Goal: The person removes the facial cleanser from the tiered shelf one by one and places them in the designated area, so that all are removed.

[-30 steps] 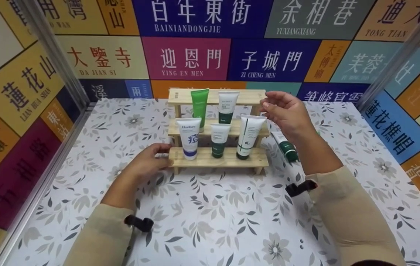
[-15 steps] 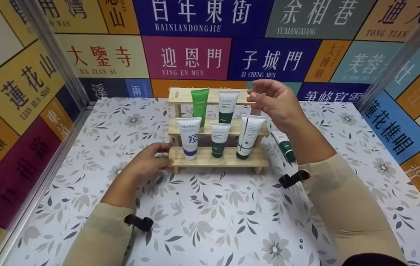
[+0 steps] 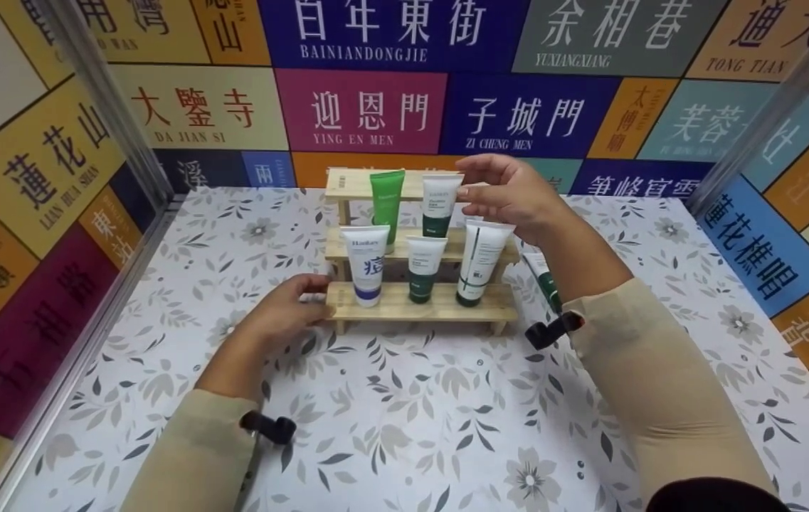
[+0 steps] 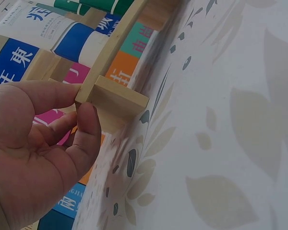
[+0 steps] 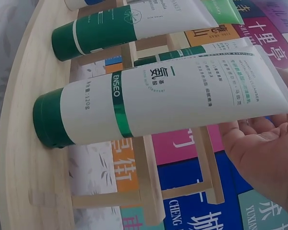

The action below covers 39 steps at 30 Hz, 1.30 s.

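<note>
A three-tier wooden rack [image 3: 422, 307] stands on the table. My left hand [image 3: 282, 313] pinches the left end of its lowest step [image 4: 98, 84] between thumb and fingers. Loosely bent, the fingers of my right hand [image 3: 518, 199] are at the upper right edge of a white-and-green tube [image 3: 440, 203] on the middle step; I cannot tell if they touch it. Left of that tube stands a bright green one [image 3: 386, 206]. The lowest step bears a white-and-blue tube [image 3: 366, 263], a small white-and-green tube [image 3: 423, 269] and a larger white tube [image 3: 481, 263], which partly hides my right hand [image 5: 266, 158] in the right wrist view.
Another white-and-green tube [image 3: 543, 281] lies on the table right of the rack, partly behind my right forearm. A floral cloth [image 3: 404, 419] covers the table. Panels with large lettering [image 3: 361, 110] rise behind and at both sides.
My right hand has moved left, from beside the rack's right end to the white-and-green tube on the middle step. My left hand has stayed on the rack's lowest step.
</note>
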Tool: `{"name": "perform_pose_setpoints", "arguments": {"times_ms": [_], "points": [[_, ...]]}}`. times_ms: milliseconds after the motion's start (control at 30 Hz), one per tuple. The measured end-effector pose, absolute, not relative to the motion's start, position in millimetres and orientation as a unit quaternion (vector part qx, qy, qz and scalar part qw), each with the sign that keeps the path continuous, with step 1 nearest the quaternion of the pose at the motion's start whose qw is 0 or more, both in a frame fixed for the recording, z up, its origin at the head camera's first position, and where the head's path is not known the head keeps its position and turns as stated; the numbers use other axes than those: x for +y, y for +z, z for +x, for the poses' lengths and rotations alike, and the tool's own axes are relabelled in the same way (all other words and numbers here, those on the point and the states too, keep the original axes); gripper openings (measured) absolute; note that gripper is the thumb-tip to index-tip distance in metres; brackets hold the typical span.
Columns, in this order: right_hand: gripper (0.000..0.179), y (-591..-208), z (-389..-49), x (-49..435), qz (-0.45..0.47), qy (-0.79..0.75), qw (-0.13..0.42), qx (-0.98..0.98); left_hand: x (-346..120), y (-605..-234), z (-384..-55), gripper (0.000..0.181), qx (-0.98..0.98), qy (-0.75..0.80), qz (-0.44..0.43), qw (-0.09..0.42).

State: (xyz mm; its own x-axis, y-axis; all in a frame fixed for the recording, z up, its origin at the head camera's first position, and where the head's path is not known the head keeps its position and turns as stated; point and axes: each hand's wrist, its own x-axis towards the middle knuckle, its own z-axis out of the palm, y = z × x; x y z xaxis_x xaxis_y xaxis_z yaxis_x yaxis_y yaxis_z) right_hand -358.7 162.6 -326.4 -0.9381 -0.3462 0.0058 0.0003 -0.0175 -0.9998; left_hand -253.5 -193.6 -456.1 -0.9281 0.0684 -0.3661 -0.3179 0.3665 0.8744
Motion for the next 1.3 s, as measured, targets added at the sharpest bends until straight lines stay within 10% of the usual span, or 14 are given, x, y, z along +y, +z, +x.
{"name": "perform_pose_setpoints", "arguments": {"times_ms": [500,1300], "points": [[0.042,-329.8,-357.3,167.7,-0.104,-0.728,0.105,0.67,-193.1,-458.9,-253.7,0.064,0.803,0.566,-0.064,0.173],[0.034,-355.7,-331.0,255.0,-0.079,-0.782,-0.067,0.615,-195.8,-460.3,-254.7,0.063,0.81,0.558,-0.062,0.171]]}}
